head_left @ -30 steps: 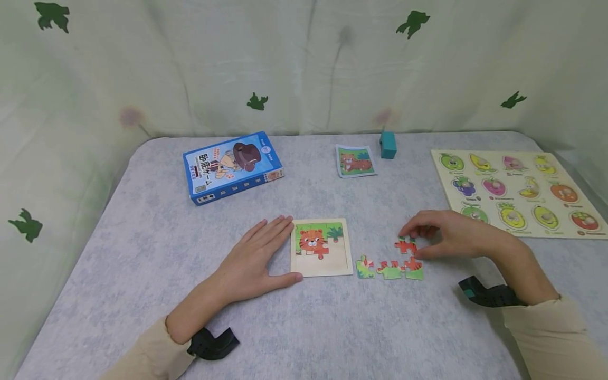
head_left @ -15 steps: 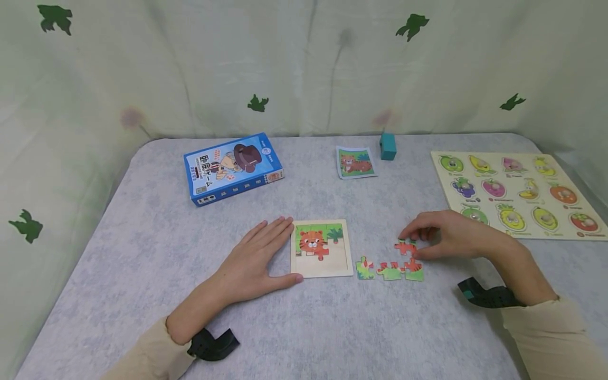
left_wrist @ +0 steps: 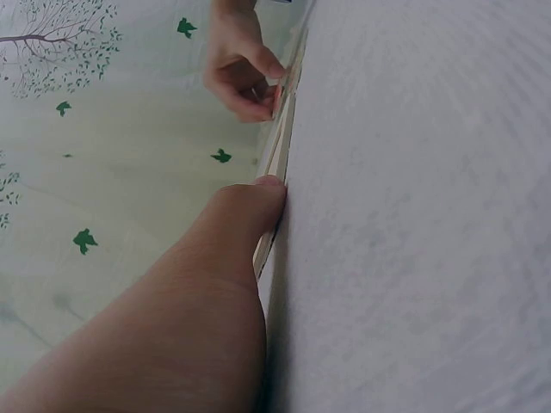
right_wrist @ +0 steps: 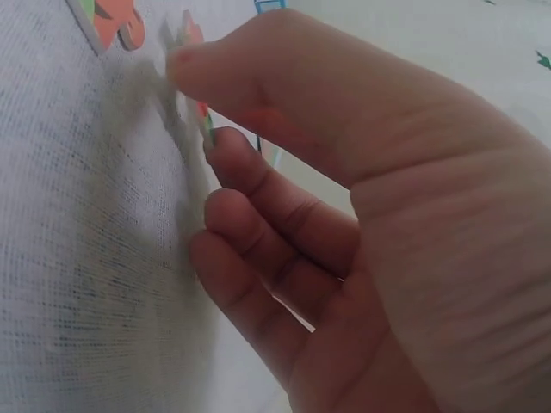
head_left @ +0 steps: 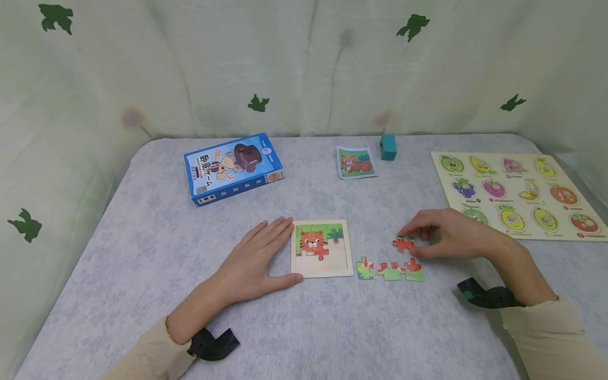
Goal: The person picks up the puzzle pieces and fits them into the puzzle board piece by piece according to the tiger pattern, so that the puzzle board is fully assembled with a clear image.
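Observation:
My left hand (head_left: 254,264) lies flat on the table, its fingertips and thumb touching the left side of a wooden puzzle frame (head_left: 328,269). A partly assembled tiger picture (head_left: 312,240) fills the frame's upper and left portion. To the right, my right hand (head_left: 451,235) pinches a red jigsaw piece (head_left: 404,244) between thumb and fingers. In the right wrist view the piece (right_wrist: 193,33) stands tilted off the cloth at the fingertips. Below it lie a green-and-red corner piece (head_left: 415,271), a green piece (head_left: 391,272) and another green piece (head_left: 365,269).
A blue box (head_left: 233,166) lies at the back left. A small tiger picture card (head_left: 356,162) and a teal block (head_left: 388,146) are at the back centre. The fruit board (head_left: 522,182) lies at the right, partly behind my right hand.
The red piece in my right hand has shifted slightly up and left, away from the corner piece below it. My left hand and the frame have not moved.

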Demonstrator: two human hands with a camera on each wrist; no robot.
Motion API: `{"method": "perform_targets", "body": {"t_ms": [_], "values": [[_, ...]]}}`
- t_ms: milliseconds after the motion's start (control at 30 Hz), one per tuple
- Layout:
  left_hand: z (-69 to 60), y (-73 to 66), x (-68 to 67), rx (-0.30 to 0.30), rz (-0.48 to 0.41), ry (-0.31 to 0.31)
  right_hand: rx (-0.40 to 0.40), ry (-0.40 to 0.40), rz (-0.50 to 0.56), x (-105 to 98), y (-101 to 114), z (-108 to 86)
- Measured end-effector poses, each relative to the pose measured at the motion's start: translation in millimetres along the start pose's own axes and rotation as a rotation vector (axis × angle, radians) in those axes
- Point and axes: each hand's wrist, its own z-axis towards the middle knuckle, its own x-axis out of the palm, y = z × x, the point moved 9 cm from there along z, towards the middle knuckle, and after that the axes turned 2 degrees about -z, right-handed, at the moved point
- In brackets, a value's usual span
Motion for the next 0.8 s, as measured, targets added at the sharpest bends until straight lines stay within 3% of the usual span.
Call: {"method": "perform_targets", "body": {"t_ms": [200, 633, 800], "values": [[-0.2, -0.1, -0.4, 0.004, -0.002, -0.003, -0.032, -0.045, -0.037, 0, 3, 3.8], [-0.1, -0.3, -0.1, -0.002, 0.000, 0.004, -0.004, -0.119, -0.059, 1, 12, 12.6], [-0.1, -0.3, 0.0, 0.002, 0.004, 0.001, -0.038, -0.163, -0.057, 1, 18, 14.7]]}}
